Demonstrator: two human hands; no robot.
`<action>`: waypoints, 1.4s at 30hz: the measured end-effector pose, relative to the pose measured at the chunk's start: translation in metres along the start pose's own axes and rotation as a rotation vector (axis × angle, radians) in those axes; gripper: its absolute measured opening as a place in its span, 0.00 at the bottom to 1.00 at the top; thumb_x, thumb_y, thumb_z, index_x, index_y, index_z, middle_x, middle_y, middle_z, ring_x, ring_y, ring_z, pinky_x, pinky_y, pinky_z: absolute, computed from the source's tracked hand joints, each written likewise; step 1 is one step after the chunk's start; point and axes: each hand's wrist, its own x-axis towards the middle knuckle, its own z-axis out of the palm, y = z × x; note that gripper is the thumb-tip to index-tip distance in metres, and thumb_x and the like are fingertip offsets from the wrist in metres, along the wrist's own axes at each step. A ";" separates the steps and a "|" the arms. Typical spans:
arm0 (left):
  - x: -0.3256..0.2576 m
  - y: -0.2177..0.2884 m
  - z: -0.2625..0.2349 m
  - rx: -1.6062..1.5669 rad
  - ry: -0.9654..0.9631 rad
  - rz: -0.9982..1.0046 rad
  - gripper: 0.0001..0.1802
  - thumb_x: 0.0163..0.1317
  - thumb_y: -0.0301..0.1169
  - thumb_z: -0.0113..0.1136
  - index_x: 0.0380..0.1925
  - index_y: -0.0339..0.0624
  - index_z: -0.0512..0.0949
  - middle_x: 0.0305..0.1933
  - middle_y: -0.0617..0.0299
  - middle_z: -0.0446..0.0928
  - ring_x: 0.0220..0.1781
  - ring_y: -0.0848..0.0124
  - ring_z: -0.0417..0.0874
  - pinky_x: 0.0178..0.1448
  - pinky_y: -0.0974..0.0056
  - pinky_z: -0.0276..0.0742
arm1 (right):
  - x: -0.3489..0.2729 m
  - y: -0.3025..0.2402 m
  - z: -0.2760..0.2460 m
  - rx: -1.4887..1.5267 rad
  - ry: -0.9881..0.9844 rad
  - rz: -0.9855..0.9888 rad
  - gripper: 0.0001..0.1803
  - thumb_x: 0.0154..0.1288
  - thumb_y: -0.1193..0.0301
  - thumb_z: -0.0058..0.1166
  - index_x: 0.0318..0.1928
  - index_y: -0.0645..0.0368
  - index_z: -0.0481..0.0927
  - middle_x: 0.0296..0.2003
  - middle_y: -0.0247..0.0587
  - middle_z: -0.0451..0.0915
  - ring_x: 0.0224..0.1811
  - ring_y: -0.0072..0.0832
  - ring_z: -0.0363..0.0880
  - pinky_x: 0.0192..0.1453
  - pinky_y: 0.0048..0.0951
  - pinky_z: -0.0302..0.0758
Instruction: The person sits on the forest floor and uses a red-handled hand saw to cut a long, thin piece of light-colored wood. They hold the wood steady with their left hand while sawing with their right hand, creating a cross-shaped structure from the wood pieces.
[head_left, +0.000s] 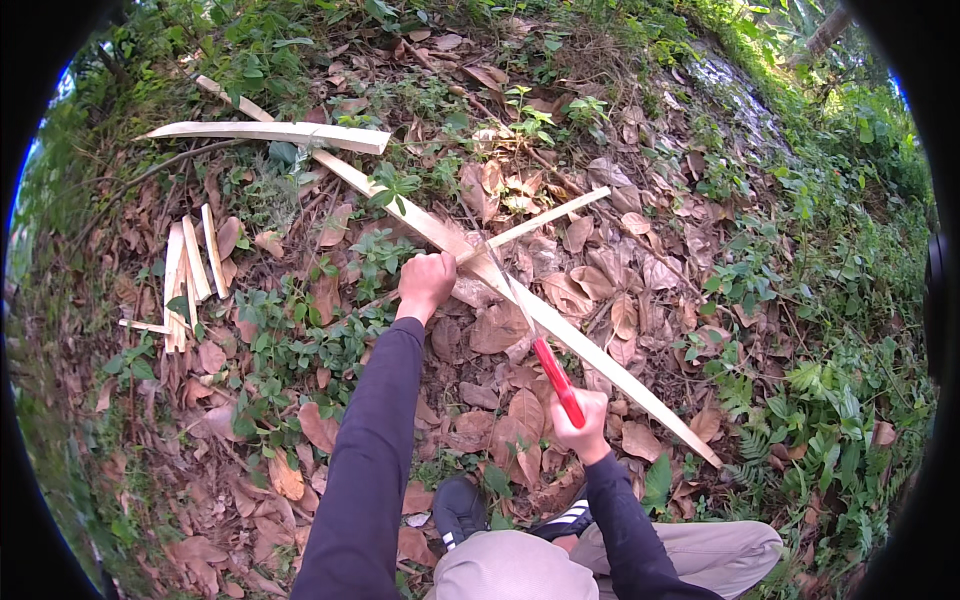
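LEFT HAND (427, 282): fingers curled tight round the left end of a thin wooden strip (550, 216) — strip lying across a long plank (430, 227) | RIGHT HAND (582, 425): fingers wrapped about the red-handled saw (557, 380) — blade crossing the strip | short wooden pieces (174, 275) on the ground, far left

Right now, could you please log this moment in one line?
left hand: gripping short wooden strip | right hand: holding red-handled saw across strip | under strip: long wooden plank | left: loose wooden pieces
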 end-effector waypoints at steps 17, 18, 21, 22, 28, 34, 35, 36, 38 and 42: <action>-0.018 0.021 0.023 -0.063 0.110 0.019 0.24 0.72 0.36 0.41 0.20 0.35 0.77 0.23 0.43 0.80 0.25 0.44 0.83 0.35 0.43 0.81 | 0.022 -0.009 0.013 0.125 0.071 0.042 0.13 0.56 0.78 0.57 0.17 0.61 0.69 0.11 0.43 0.66 0.10 0.36 0.69 0.20 0.34 0.62; -0.013 0.010 0.024 -0.024 0.157 0.090 0.22 0.71 0.36 0.42 0.22 0.35 0.76 0.24 0.44 0.81 0.25 0.44 0.84 0.33 0.43 0.81 | 0.030 -0.009 0.023 0.144 0.093 0.027 0.13 0.56 0.78 0.57 0.17 0.61 0.69 0.11 0.43 0.66 0.10 0.36 0.69 0.19 0.34 0.62; -0.003 -0.022 0.017 0.096 0.193 0.147 0.24 0.70 0.35 0.43 0.17 0.38 0.79 0.21 0.45 0.81 0.23 0.48 0.85 0.32 0.48 0.83 | 0.022 -0.010 0.022 0.134 0.072 0.032 0.13 0.55 0.78 0.58 0.17 0.61 0.70 0.12 0.42 0.66 0.10 0.36 0.69 0.19 0.34 0.62; 0.002 -0.016 0.011 -0.014 0.184 -0.011 0.25 0.69 0.36 0.42 0.17 0.38 0.79 0.21 0.44 0.81 0.24 0.47 0.85 0.31 0.49 0.84 | -0.002 -0.009 0.004 0.039 -0.073 0.102 0.03 0.51 0.77 0.56 0.22 0.61 0.79 0.14 0.46 0.74 0.15 0.39 0.78 0.23 0.33 0.72; -0.016 0.016 0.017 -0.055 0.119 -0.014 0.23 0.70 0.36 0.40 0.24 0.39 0.81 0.24 0.45 0.82 0.26 0.46 0.86 0.34 0.46 0.84 | 0.013 -0.018 0.006 0.068 0.056 0.094 0.05 0.52 0.78 0.56 0.21 0.63 0.77 0.14 0.47 0.72 0.13 0.39 0.75 0.21 0.34 0.69; -0.003 -0.008 0.017 -0.033 0.135 0.040 0.27 0.72 0.37 0.39 0.18 0.38 0.80 0.24 0.44 0.81 0.27 0.45 0.84 0.37 0.45 0.82 | -0.011 -0.034 -0.006 0.148 0.000 0.129 0.13 0.55 0.77 0.56 0.17 0.61 0.70 0.11 0.40 0.66 0.10 0.33 0.68 0.19 0.33 0.63; -0.001 0.002 0.017 -0.054 0.142 0.005 0.27 0.72 0.37 0.39 0.18 0.38 0.80 0.24 0.44 0.82 0.27 0.46 0.85 0.37 0.46 0.82 | -0.026 -0.034 -0.009 0.173 0.052 0.166 0.14 0.55 0.78 0.56 0.16 0.60 0.68 0.10 0.40 0.65 0.09 0.35 0.67 0.19 0.34 0.62; -0.008 0.017 0.016 -0.074 0.140 -0.033 0.27 0.72 0.37 0.39 0.18 0.38 0.80 0.25 0.44 0.82 0.27 0.46 0.85 0.37 0.46 0.82 | -0.030 -0.032 -0.013 0.093 0.044 0.148 0.12 0.53 0.78 0.56 0.17 0.60 0.70 0.11 0.41 0.67 0.10 0.36 0.70 0.19 0.34 0.64; -0.015 0.022 0.018 -0.097 0.179 -0.105 0.27 0.72 0.38 0.39 0.18 0.39 0.81 0.25 0.43 0.82 0.26 0.47 0.85 0.37 0.46 0.82 | -0.022 -0.025 -0.007 0.017 0.066 0.121 0.09 0.51 0.78 0.56 0.17 0.61 0.72 0.12 0.43 0.69 0.11 0.38 0.72 0.20 0.34 0.67; -0.001 0.006 -0.002 -0.031 0.149 -0.085 0.28 0.71 0.39 0.39 0.20 0.37 0.83 0.24 0.44 0.82 0.25 0.46 0.85 0.35 0.47 0.83 | 0.006 -0.026 -0.001 0.073 0.047 0.142 0.12 0.52 0.77 0.57 0.16 0.60 0.70 0.11 0.43 0.68 0.11 0.38 0.72 0.20 0.35 0.65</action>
